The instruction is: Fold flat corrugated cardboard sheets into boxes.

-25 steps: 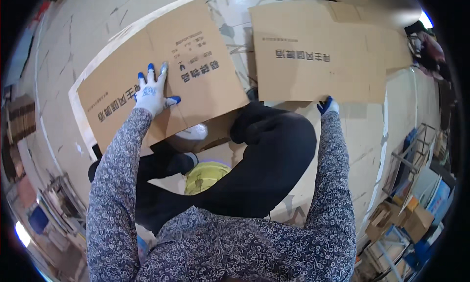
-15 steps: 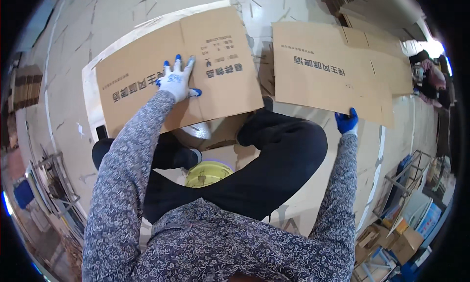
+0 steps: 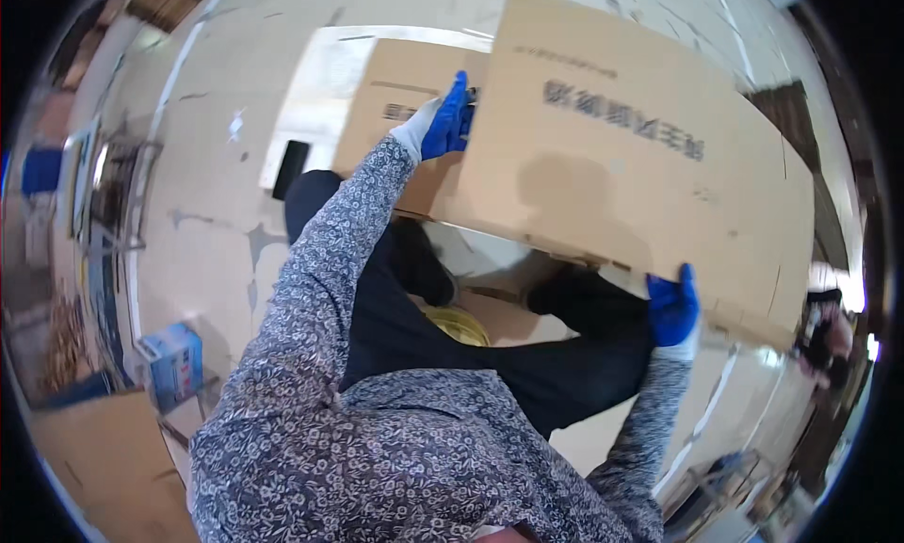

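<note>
A large brown cardboard sheet with dark printing is tilted up in front of me, at the right. On its near edge is my right hand, in a blue and white glove, closed with the fingers partly behind the board. My left hand, gloved alike, is at the sheet's left edge, its fingers close together against the board. Beneath and left of this sheet lies another printed cardboard piece, partly covered by the raised one and by my left hand.
A white board lies under the lower cardboard, with a black phone-shaped thing at its near corner. Between my legs is a yellow-green round container. Farther left stand a blue and white box and an open carton.
The right-hand sheet has come up and leftward over the other cardboard. My left hand has left the lower cardboard's face and moved to the raised sheet's left edge. The view has turned.
</note>
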A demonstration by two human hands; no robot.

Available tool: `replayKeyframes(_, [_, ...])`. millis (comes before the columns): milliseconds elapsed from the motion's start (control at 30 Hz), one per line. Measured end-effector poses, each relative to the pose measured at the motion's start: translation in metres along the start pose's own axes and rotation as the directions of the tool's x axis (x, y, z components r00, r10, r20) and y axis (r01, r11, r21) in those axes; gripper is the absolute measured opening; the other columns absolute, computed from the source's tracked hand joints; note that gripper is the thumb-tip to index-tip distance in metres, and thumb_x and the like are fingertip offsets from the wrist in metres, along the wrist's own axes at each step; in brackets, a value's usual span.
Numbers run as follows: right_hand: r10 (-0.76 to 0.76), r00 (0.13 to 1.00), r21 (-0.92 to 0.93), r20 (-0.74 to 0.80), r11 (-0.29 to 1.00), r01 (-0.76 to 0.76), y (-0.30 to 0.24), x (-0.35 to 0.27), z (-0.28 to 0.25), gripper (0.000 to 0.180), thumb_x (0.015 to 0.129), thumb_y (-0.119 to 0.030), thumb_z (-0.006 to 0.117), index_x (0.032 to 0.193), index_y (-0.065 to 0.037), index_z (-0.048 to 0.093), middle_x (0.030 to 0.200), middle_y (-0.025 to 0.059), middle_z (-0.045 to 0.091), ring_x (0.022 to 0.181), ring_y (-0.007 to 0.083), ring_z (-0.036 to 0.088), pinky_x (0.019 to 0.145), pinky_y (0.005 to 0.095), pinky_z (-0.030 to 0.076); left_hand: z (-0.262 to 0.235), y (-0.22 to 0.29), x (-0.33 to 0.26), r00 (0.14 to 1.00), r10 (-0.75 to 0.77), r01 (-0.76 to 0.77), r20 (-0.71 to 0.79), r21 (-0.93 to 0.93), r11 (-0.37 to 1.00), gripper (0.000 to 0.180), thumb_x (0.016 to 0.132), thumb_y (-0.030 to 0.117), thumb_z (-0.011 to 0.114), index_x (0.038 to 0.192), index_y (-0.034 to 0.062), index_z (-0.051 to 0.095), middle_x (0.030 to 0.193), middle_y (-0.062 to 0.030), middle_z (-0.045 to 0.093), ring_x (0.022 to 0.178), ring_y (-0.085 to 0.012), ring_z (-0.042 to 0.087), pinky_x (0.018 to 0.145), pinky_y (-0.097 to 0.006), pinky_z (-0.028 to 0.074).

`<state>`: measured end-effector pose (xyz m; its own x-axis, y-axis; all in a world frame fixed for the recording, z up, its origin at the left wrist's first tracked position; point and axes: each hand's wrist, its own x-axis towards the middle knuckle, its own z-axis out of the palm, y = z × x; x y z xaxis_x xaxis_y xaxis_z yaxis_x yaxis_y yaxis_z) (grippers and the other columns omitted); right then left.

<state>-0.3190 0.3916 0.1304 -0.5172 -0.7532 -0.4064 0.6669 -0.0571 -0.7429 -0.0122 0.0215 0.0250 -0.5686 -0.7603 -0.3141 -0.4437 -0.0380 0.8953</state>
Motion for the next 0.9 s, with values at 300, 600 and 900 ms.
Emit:
replayKeyframes(300, [0.444, 0.895, -0.469, 0.048, 0.801, -0.372, 0.209, 0.073, 0.054, 0.045, 0.095, -0.038, 0.064, 0.125, -0.004, 0.057, 0.104, 0.0123, 0.07, 0.091, 0.0262, 0.068, 0.079, 0.0368, 0.056, -0.107, -0.027, -0.015, 0.874, -0.27, 0.381, -0.405, 0.225, 0.897, 0.076, 0.087, 0.046, 0.068, 0.141, -0.0017, 0.043, 0.133, -0.0211, 0.057, 0.124, -0.0317, 0.056, 0.103, -0.041, 0.045])
replayKeyframes(600, [0.726, 0.682, -0.299, -0.087, 0.635, -0.713, 0.245, 0.07, 0.061, 0.058, 0.097, -0.056, 0.052, 0.123, -0.005, 0.058, 0.108, 0.0083, 0.067, 0.092, 0.0235, 0.064, 0.081, 0.0354, 0.052, -0.091, -0.076, -0.011, 0.773, -0.358, 0.537, -0.523, 0.242, 0.808, 0.083, 0.082, 0.047, 0.073, 0.142, 0.0011, 0.038, 0.141, -0.0229, 0.049, 0.129, -0.0337, 0.051, 0.106, -0.044, 0.041])
replayKeyframes(900, [0.792, 0.607, -0.321, -0.062, 0.56, -0.764, 0.248, 0.08, 0.067, 0.063, 0.094, -0.062, 0.051, 0.125, -0.008, 0.057, 0.105, 0.0059, 0.067, 0.093, 0.0206, 0.063, 0.081, 0.0348, 0.052, -0.097, -0.082, -0.008, 0.774, -0.386, 0.566, -0.502, 0.275, 0.777, 0.075, 0.082, 0.052, 0.072, 0.132, 0.0006, 0.049, 0.131, -0.0231, 0.058, 0.121, -0.035, 0.057, 0.102, -0.045, 0.045])
